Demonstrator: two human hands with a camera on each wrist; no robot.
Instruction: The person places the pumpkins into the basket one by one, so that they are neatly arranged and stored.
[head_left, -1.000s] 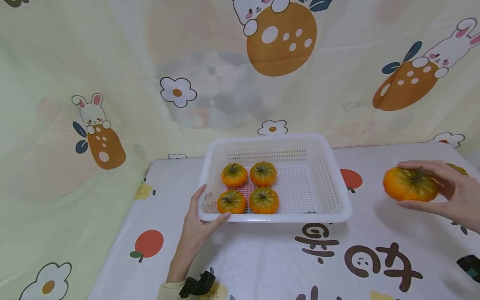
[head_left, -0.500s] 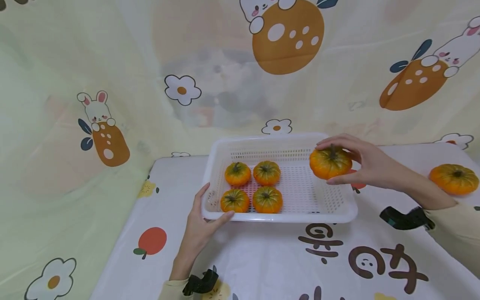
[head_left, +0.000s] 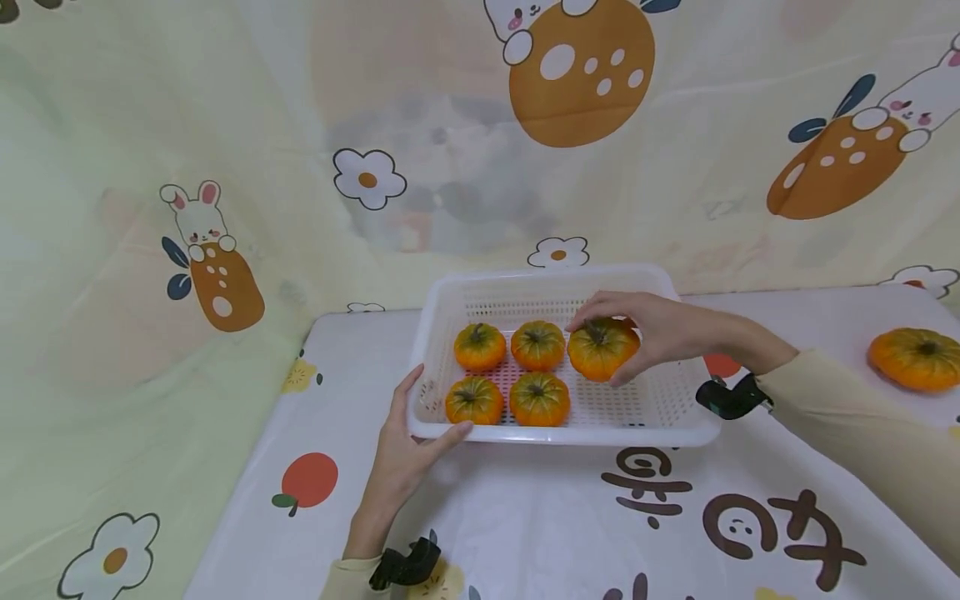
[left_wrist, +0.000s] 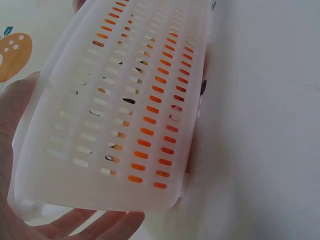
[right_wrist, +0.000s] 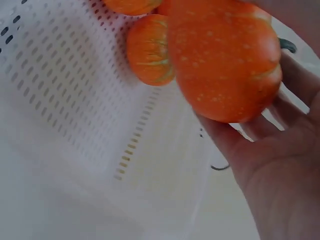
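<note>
A white perforated plastic basket stands on the table with several small orange-green pumpkins grouped in its left half. My left hand grips the basket's front left corner, thumb over the rim; the left wrist view shows its fingers round the basket's end wall. My right hand holds another pumpkin between thumb and fingers, inside the basket beside the back row. In the right wrist view that pumpkin appears above the basket floor; whether it touches the floor, I cannot tell.
One more pumpkin lies on the table at the far right. The table wears a white printed cloth. A patterned curtain hangs right behind the basket.
My right hand has carried its pumpkin leftward from the table's right side, over the basket's rim and down into the basket. The left hand keeps its grip on the corner.
</note>
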